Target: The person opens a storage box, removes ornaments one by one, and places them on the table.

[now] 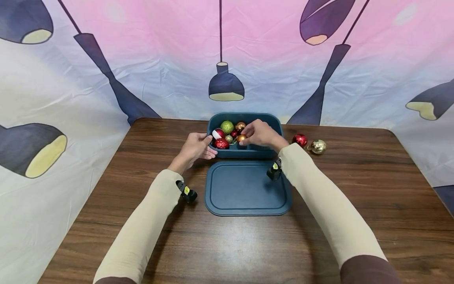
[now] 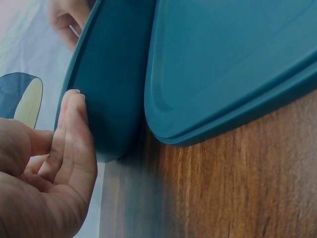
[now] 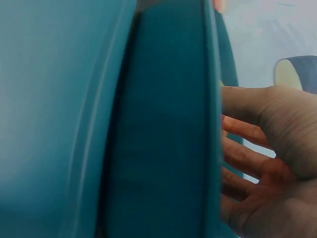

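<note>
- Orange bauble [image 1: 241, 138] sits at the front of the box's [image 1: 244, 152] big compartment, right by the divider, pinched in the right hand's [image 1: 260, 133] fingertips.
- Right hand: fingers curled down over the box from the right side, thumb and forefinger look closed on the bauble; the right wrist view shows only the box wall and loosely bent fingers [image 3: 247, 158], so grip detail comes from the head view alone.
- Left hand [image 1: 196, 146]: fingers mostly straight, flat against the box's left outer wall [image 2: 106, 99], bracing it, holding nothing.
- My read: the bauble is being handled at the box, either seated or lifted; can't tell which.
- To do it well: keep the pinch light and on the ball's widest part, since glossy balls slip. Move straight up or down so it doesn't knock the red bauble [image 1: 221, 143], the red-white one [image 1: 218, 133] or the small gold one [image 1: 229, 138] touching it.
- Keep the left hand pressed on the wall so the box doesn't skid on the desk [image 1: 354, 205].
- Also in the box: green bauble [image 1: 227, 127], copper one [image 1: 240, 126] at the back.
- Lid [image 1: 247, 188] lies flat just in front of the box; keep the right forearm clear of it.
- Red [image 1: 300, 140] and gold [image 1: 318, 146] baubles lie loose on the desk right of the box and may roll if bumped.
</note>
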`<state>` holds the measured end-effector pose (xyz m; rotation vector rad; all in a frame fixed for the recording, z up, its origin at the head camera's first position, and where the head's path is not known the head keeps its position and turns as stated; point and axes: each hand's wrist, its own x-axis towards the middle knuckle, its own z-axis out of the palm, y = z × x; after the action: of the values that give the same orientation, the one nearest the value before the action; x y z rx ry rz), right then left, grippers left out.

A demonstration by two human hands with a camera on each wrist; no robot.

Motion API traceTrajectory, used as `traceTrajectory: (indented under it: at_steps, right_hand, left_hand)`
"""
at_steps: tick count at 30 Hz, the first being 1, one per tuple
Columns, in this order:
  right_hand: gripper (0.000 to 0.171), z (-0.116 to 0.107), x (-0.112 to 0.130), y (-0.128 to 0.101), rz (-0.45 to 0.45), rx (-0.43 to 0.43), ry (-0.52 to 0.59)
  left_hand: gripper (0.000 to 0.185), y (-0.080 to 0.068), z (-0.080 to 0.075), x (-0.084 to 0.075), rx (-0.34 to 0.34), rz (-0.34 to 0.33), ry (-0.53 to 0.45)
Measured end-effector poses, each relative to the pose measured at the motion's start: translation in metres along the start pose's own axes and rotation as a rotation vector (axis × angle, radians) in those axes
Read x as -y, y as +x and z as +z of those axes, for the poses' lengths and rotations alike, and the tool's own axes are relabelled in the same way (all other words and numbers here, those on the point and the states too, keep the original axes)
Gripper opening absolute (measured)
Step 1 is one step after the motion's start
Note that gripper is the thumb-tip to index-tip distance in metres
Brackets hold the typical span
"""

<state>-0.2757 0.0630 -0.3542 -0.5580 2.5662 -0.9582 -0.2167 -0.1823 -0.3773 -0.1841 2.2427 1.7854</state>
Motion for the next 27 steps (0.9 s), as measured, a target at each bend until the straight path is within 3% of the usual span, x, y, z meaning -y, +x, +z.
traceTrajectory:
  at_steps: [12,27]
  right_hand:
    - [0.039,-0.024,0.004,-0.014,0.001,-0.05,-0.001]
    - [0.039,-0.056,-0.007,-0.037,0.0,-0.085,-0.024]
  left_hand:
    - [0.055,0.0,0.0,0.0,0.001,-0.001,0.006]
    - [0.056,-0.001,0.001,0.0,-0.002,0.002,0.008]
